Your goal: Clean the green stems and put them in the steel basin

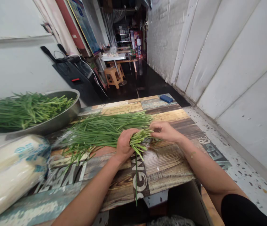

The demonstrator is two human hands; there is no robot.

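Note:
My left hand (125,142) is wrapped round a bunch of long green chives (140,140), its pale cut ends sticking out to the right past my thumb. My right hand (164,131) is closed in a pinch at the tips of those ends; what exactly lies between its fingers is partly hidden. Behind both hands a larger heap of chives (110,124) is spread across the patterned wooden-look table (171,163). One long blade hangs down from the bunch over the table's near edge.
At left stands a wide metal bowl (77,106) piled with more chives. In front of it lies a clear plastic bag of white vegetables (13,172). A small blue box (166,99) rests at the far table edge. Farther back are a white table (113,57) and stools (112,77).

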